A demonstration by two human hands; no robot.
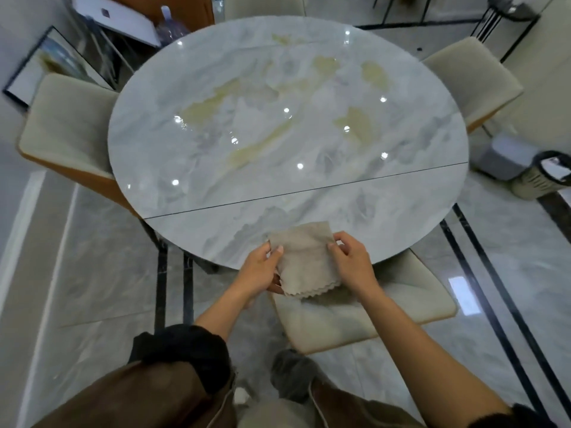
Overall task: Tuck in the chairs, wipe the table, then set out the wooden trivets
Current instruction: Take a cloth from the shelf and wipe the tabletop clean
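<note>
A folded beige cloth hangs over the near edge of the round marble table. My left hand grips its left side, thumb on top and fingers beneath. My right hand pinches its right edge. One cream chair sits just below the cloth, partly under the table. Another cream chair is at the left side and a third cream chair at the far right, both pushed against the table. No wooden trivets are in view.
A framed picture leans at the far left by a water bottle. A grey bin and a dark basket stand on the floor to the right. Glossy tiled floor surrounds the table.
</note>
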